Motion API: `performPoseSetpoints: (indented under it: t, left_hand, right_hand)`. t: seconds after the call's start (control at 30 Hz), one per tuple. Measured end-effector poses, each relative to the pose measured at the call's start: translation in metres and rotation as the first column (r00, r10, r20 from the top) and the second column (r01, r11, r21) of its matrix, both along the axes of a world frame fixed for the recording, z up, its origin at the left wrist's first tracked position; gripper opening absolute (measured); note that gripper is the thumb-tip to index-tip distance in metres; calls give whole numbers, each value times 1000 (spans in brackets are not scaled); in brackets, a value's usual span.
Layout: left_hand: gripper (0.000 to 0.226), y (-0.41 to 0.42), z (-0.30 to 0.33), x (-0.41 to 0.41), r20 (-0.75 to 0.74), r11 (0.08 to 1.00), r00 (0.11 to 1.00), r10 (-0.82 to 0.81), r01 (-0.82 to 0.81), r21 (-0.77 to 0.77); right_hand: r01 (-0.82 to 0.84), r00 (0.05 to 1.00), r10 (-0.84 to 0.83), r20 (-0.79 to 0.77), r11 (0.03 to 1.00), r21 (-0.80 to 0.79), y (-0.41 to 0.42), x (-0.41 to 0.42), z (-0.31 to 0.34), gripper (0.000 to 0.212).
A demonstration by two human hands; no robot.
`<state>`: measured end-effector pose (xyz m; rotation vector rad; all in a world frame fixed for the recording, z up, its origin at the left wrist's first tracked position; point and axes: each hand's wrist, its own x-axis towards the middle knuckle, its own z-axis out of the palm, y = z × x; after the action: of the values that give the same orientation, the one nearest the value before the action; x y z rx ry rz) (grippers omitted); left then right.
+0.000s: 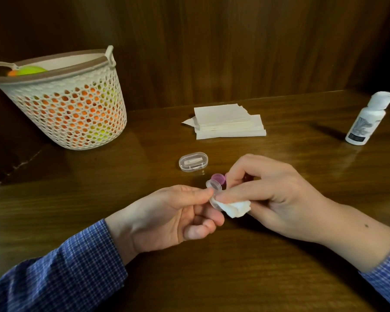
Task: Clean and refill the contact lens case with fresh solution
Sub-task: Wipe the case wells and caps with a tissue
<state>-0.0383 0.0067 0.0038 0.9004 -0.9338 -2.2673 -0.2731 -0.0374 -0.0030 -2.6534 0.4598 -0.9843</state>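
Note:
My left hand (173, 218) pinches the clear contact lens case (214, 186) between thumb and fingers, just above the table. The case's purple cap (218, 178) stands flipped open behind it. My right hand (273, 194) holds a crumpled white tissue (235, 208) and presses it with the index finger into the nearer well of the case. A white solution bottle (363, 122) with its flip cap open stands at the far right of the table.
A stack of folded white tissues (229, 121) lies at the back centre. A small clear oval box (193, 162) sits just behind my hands. A perforated cream basket (65, 97) with orange and green things inside stands at the back left on the wooden table (212, 266).

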Motion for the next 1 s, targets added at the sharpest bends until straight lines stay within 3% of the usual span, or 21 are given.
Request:
performPoseSetpoints:
  t: [0.23,0.43,0.6,0.7,0.8,0.87,0.93,1.0]
  left_hand:
    - [22,0,2,0,81,998,995,-54,57,-35]
    - [34,8,-2,-13,287,978,946,147,-95,-188]
    - [26,14,-3,-21,359,927,888,287,-163,-339]
    - [25,17,-4,-24,369,912,877,307,-160,-377]
    - [30,17,-4,-25,316,897,894,317,-174,-407]
    - [34,17,-3,-23,276,874,897,345,-199,-444]
    - [34,16,-5,-21,248,848,894,373,-220,-483]
    - [30,15,-7,-19,211,816,888,409,-252,-520]
  right_hand:
    - [-11,976,28,-216,997,79,5,2,8,27]
    - [113,963,-22,-268,938,329,8,2,6,35]
    - [170,969,-32,-246,808,564,5,5,9,20]
    - [110,988,22,-155,602,791,0,4,14,9]
    - [24,999,-35,-19,138,990,-6,1,16,4]
    - [-109,985,-142,94,-103,989,-9,0,18,12]
    - [-211,956,-243,165,-177,961,-10,1,19,18]
    - [-226,948,-267,176,-170,959,-9,2,19,34]
